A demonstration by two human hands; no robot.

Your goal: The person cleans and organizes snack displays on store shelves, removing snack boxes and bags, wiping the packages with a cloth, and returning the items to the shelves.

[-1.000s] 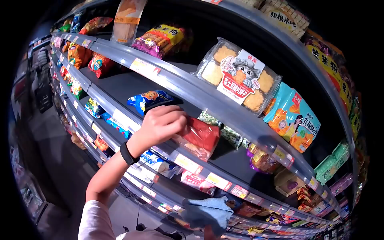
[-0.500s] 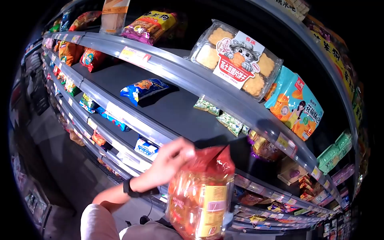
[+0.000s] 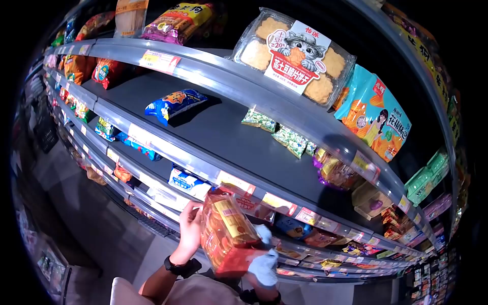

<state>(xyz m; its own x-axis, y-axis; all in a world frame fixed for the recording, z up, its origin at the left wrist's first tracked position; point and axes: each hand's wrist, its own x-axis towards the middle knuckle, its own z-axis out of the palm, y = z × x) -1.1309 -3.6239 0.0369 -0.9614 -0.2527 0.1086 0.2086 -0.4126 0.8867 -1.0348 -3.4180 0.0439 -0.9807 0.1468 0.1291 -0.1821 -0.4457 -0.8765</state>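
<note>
A red snack bag (image 3: 223, 246) with clear panels and a yellow label is tilted in front of the shelves, low in the view. My left hand (image 3: 189, 229), bare with a black band on the wrist, has its fingers curled against the bag's left edge; their tips are partly hidden. My right hand (image 3: 263, 267), in a light blue glove, grips the bag's lower right end. Just beyond the bag, a blue and white packet (image 3: 187, 181) lies on a lower shelf.
A blue snack bag (image 3: 175, 105) and small green packets (image 3: 290, 141) lie on the middle shelf (image 3: 223, 134). Above stand a clear biscuit box (image 3: 295, 58) and a turquoise bag (image 3: 376, 114). Price-tagged shelf edges (image 3: 244, 189) curve across. A dark basket (image 3: 47, 134) is at far left.
The red bag has tipped over and shifted left and away from me. My left hand has moved from its top to its left side. The gloved right hand now shows at its lower end.
</note>
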